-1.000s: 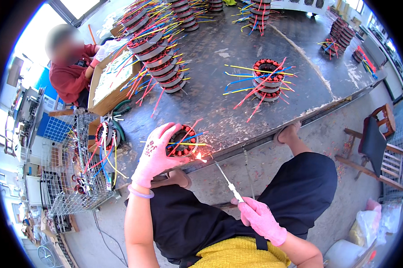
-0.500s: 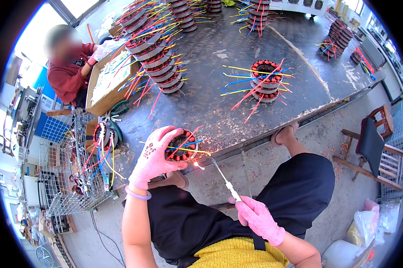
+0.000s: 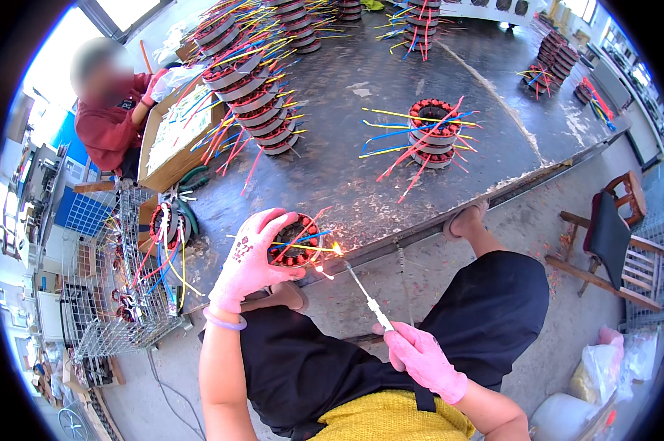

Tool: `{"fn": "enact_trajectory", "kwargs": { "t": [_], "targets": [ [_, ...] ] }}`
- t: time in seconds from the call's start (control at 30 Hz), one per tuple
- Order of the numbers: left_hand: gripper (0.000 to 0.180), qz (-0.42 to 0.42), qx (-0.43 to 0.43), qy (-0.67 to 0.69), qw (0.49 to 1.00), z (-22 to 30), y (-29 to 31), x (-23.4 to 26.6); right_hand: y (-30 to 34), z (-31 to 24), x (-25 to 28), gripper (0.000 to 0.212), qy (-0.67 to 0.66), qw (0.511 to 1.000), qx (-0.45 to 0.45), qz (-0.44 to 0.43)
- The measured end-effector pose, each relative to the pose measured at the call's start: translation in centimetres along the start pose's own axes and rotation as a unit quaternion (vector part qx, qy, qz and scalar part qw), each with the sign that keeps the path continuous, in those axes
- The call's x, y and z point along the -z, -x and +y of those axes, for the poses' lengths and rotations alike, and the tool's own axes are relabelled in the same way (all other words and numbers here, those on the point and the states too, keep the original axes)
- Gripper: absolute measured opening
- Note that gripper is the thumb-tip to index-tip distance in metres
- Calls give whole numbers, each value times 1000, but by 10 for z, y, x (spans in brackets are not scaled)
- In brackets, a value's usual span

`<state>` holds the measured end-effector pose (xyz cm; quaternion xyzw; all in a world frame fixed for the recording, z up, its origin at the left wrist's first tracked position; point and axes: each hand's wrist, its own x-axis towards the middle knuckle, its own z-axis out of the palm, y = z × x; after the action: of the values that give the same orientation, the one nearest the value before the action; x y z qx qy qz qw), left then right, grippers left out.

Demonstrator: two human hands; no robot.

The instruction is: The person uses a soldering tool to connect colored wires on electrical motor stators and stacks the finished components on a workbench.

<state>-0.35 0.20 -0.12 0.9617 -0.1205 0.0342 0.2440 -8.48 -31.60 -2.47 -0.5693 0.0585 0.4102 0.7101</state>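
My left hand [image 3: 252, 253], in a pink glove, grips a stator [image 3: 295, 257] with red windings at the table's near edge. Red, blue and yellow wires stick out of it to the right. A small flame [image 3: 337, 248] burns at the end of a yellow wire, and a second bright glow [image 3: 323, 273] shows just below, on a wire end. My right hand [image 3: 424, 360], also gloved in pink, is closed around a slim white-handled tool with a thin metal shaft [image 3: 359, 283]. The shaft's tip points up at the flame, a little below it.
Two stacked stators [image 3: 433, 132] stand mid-table; tall stacks [image 3: 255, 95] rise at the back left. Another stator [image 3: 170, 224] and pliers [image 3: 192, 180] lie near a wire basket [image 3: 126, 294]. A co-worker [image 3: 111, 110] sits by a cardboard box [image 3: 177, 140]. A wooden chair [image 3: 611, 235] stands right.
A larger orange flame now stands at the yellow wire's end. The tool's tip has shifted slightly left. My left hand still holds the stator in nearly the same place.
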Motion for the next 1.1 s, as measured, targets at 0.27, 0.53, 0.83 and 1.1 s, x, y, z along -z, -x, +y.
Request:
{"fn": "enact_trajectory", "kwargs": {
  "t": [0.27, 0.53, 0.83, 1.1],
  "targets": [
    [88, -3, 0, -1, 1000, 1, 0, 2, 2, -5, 0, 36, 40, 999, 3, 16],
    [88, 3, -1, -10, 1000, 0, 0, 0, 2, -8, -3, 36, 31, 999, 3, 14],
    [88, 4, -2, -15, 1000, -1, 0, -1, 0, 1, 4, 34, 55, 998, 9, 11],
    [86, -4, 6, 2, 1000, 0, -1, -1, -2, -2, 4, 35, 76, 997, 17, 1]
  ]
}}
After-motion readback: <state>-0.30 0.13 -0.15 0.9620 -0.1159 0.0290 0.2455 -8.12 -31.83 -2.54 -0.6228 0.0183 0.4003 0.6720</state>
